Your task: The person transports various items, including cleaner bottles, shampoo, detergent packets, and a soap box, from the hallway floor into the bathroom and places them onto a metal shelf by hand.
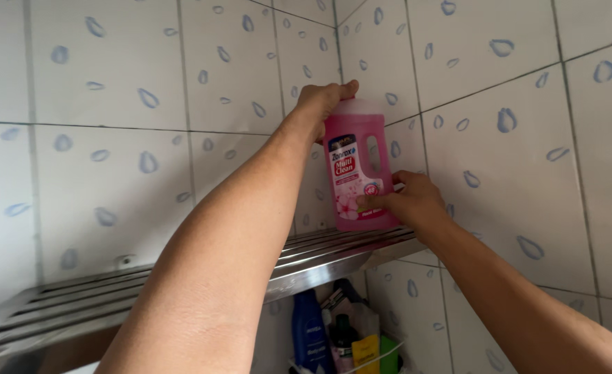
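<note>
Two walls of white tile, printed all over with pale blue droplet shapes, meet in a corner at about 12 o'clock. One slatted metal shelf (334, 257) runs along the left wall from about 8 o'clock into that corner, its bars shiny and bare on the left part.

One pink bottle (359, 166) of liquid stands upright on the shelf, at its corner end, close against both walls. It has a built-in handle loop and a label with a dark top and pink flowers lower down.

Both arms reach up to it from the bottom of the view. The left hand (322, 100) is wrapped over the top of the bottle, fingers curled around the cap so the cap itself is hidden. The right hand (408, 199) is closed on the bottle's lower half from the 3 o'clock side, fingertips pressed on the label and thumb behind.

Below the shelf, at about 6 o'clock, a wire basket (382, 357) holds a cluster of toiletries: one dark blue bottle (308, 332), one small dark bottle (341, 332) with a yellow pack beneath it, and something green beside that. Others behind them are too crowded to count.
</note>
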